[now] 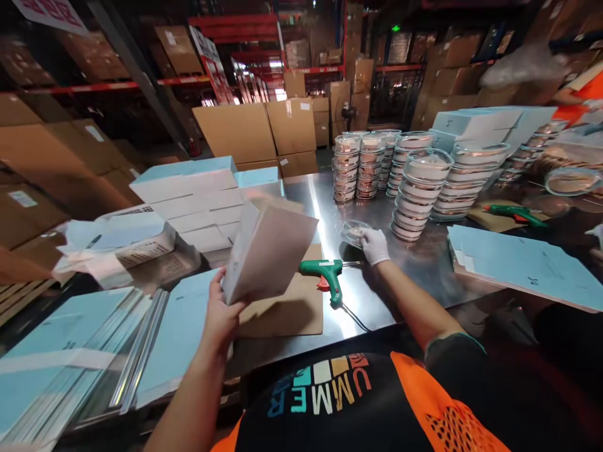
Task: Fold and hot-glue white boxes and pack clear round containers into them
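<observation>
My left hand [223, 307] is bare and closed around the lower left corner of a white carton [276, 251], tilted above the table. The carton's far end is blurred. On my right hand [375, 246] there is a white glove; its fingers grip the near edge of a clear round container [351, 231] low at the metal tabletop [372, 295]. Between my hands lies a green hot glue gun [330, 270] with a red trigger, its nozzle pointing right and its cord trailing toward me. Under the carton is a flat piece of cardboard [292, 314].
Stacks of clear round containers [419, 194] stand at the back right. White-and-blue cartons [188, 201] are piled back left. Flat light-blue cartons [179, 339] lie at left, more [527, 263] at right. Beyond them are another green glue gun [518, 213] and a co-worker's orange sleeve [575, 107].
</observation>
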